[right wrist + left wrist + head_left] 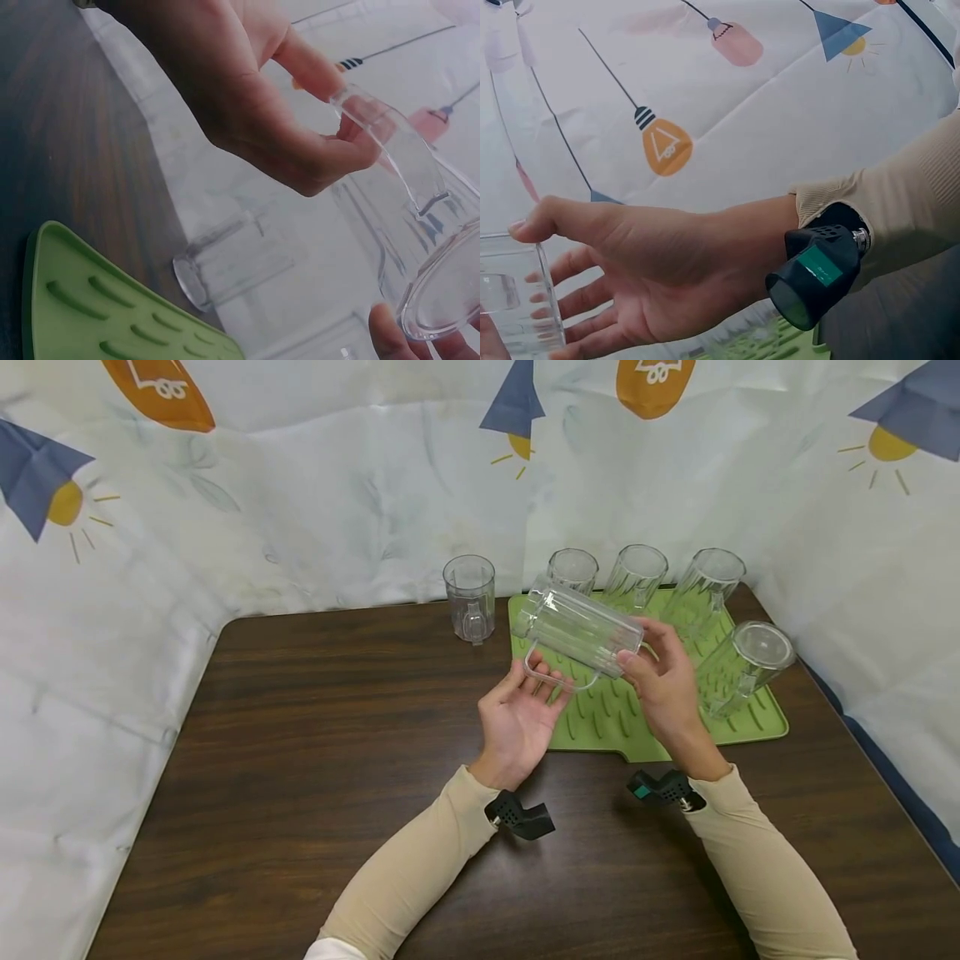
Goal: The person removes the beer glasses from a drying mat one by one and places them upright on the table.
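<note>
A clear mug [577, 628] is held aloft, lying tilted, above the green mat [603, 722]. My right hand [666, 689] grips its base end; in the left wrist view that hand [656, 262] has its thumb on one side and spread fingers on the other. My left hand [521, 718] has its palm turned up and its fingers at the mug's handle. In the right wrist view the left hand [277, 112] pinches the handle [394, 142] between thumb and curled fingers, while right fingertips [386, 330] touch the base rim.
Several clear mugs, such as the right front one [746, 668] with its base up, stand on the ridged mat. Another mug [470, 597] stands left of the mat at the table's back edge. A patterned white curtain [337, 485] hangs behind the dark wood table [315, 735].
</note>
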### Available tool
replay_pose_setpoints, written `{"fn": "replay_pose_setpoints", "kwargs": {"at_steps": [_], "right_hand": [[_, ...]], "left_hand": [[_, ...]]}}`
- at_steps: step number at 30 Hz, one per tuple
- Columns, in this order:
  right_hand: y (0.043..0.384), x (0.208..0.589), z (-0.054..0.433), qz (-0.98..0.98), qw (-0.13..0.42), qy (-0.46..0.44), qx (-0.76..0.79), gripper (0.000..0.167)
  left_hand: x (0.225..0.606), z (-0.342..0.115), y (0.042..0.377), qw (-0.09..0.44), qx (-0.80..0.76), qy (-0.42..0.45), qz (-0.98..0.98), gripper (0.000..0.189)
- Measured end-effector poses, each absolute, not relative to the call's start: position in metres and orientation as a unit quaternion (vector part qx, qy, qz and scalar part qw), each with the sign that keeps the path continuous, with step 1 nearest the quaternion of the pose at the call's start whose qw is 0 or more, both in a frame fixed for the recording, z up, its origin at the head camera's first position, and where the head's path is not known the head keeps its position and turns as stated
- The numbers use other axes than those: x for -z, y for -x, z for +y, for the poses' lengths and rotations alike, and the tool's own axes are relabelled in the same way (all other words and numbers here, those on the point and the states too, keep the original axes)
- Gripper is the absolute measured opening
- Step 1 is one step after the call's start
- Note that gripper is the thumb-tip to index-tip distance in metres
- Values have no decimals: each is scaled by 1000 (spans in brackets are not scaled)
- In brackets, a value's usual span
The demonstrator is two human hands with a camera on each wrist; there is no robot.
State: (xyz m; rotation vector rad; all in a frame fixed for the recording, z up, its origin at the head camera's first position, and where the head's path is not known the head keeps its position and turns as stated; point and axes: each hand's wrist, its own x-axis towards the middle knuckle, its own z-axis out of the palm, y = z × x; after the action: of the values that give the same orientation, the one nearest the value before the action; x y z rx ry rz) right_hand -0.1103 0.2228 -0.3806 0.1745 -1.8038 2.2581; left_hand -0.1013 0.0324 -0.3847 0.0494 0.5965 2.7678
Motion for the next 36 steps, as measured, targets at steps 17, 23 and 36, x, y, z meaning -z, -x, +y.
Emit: {"fn": "replay_pose_setpoints", "kwargs": {"at_steps": [17, 23, 36], "right_hand": [[111, 375, 221, -606, 115, -52, -785, 40], [111, 373, 219, -605, 110, -54, -787, 40], [112, 366, 216, -623, 84, -68, -775, 35]], "left_hand": [[382, 33, 100, 131, -967, -55, 210, 25], [381, 32, 98, 118, -970, -84, 196, 14], [371, 26, 100, 118, -970, -88, 195, 29]]}}
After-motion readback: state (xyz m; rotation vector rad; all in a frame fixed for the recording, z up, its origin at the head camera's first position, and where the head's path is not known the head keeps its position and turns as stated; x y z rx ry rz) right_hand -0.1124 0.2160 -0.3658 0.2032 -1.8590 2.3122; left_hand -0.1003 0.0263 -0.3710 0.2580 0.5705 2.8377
